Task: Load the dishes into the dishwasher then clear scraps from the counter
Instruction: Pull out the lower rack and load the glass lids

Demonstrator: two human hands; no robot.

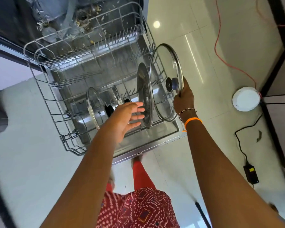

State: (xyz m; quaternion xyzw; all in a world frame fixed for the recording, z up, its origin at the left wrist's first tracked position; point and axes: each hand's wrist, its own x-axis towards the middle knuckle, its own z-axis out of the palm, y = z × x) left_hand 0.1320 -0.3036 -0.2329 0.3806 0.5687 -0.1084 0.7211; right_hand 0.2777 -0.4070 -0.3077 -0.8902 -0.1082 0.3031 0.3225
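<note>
One glass lid (pixel 167 79) upright in right hand (pixel 183 99) grip, rim pinched, over rack (pixel 56 112)

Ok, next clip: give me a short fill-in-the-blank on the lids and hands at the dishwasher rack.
1. The right hand holds the large glass lid by its ____.
2. The left hand is open and holds ____.
3. The steel lid stands on ____ in the lower rack.
4. The wristband on the right wrist is ____.

Missing words: rim; nothing; edge; orange
</note>
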